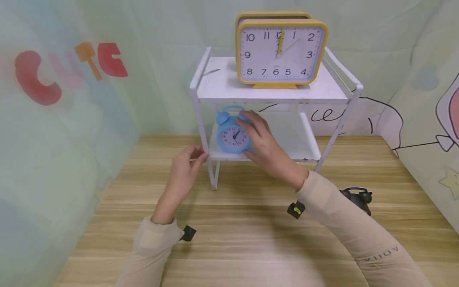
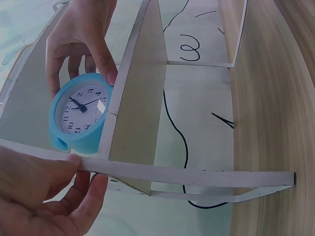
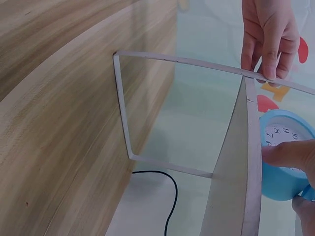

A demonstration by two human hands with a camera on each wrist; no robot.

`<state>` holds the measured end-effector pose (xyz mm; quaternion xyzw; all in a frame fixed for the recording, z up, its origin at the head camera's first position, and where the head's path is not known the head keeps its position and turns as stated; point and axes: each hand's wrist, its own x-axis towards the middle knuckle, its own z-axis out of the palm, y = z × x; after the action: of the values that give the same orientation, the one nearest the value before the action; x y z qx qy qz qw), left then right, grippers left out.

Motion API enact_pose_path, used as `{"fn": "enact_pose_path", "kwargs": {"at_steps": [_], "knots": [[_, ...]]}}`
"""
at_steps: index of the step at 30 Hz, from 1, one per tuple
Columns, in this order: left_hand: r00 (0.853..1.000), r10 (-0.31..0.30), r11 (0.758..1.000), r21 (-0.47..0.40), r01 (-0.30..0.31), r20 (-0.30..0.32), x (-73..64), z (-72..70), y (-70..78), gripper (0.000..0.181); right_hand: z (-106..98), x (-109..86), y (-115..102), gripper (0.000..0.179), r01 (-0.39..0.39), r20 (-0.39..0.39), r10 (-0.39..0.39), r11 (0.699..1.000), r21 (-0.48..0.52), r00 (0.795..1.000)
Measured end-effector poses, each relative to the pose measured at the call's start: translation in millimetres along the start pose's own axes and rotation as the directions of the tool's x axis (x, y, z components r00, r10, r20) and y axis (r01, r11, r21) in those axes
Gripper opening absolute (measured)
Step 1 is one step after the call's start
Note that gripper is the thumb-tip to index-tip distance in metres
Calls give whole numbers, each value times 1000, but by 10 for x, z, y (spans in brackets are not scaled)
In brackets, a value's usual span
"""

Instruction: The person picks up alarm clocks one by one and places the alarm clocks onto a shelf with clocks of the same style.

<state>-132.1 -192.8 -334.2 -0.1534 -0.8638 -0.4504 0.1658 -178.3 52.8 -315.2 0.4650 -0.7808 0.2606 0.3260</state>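
Observation:
A light-blue twin-bell alarm clock stands on the left end of the lower tier of a white two-tier rack. My right hand grips the clock from its right side, with fingers over the top near the bell and the thumb low at its front. Around the rack's left front post, my left hand pinches with thumb and fingertips, level with the lower tier. In the left wrist view the blue clock faces the camera. The right wrist view shows my thumb across its dial.
On the upper tier stands a yellow rectangular clock with a second yellow frame behind it. A black alarm clock sits on the wooden table, partly hidden by my right sleeve. Printed cloth hangs around the table.

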Motion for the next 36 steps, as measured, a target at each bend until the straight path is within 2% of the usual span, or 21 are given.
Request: {"fn": "enact_pose_path", "kwargs": {"at_steps": [10, 20, 23, 28, 30, 33, 36], "knots": [[1000, 4, 1000, -8, -4, -1, -2, 10, -2, 17, 4, -14, 13, 90, 17, -10, -17, 1000, -22, 1000], [1000, 20, 1000, -15, -20, -15, -10, 14, -26, 19, -79, -87, -26, 89, 7, 0, -7, 999, -42, 1000], [1000, 22, 999, -30, -23, -16, -17, 25, -39, 22, -112, -137, -51, 86, -4, -10, 3, 999, -48, 1000], [1000, -14, 998, -65, 13, -13, -43, 39, -69, 31, -169, -221, -91, 74, -9, -53, 5, 997, -72, 999], [999, -32, 998, -64, 30, -24, -56, 42, -84, 34, -194, -258, -111, 69, -10, -70, 4, 996, -91, 998], [998, -29, 998, -64, 25, -64, -79, 51, -102, 37, -243, -331, -146, 63, -17, -87, 9, 995, -100, 996], [992, 29, 997, -63, -37, -124, -103, 69, -113, 35, -304, -421, -187, 57, -23, -87, 15, 996, -90, 996]]}}
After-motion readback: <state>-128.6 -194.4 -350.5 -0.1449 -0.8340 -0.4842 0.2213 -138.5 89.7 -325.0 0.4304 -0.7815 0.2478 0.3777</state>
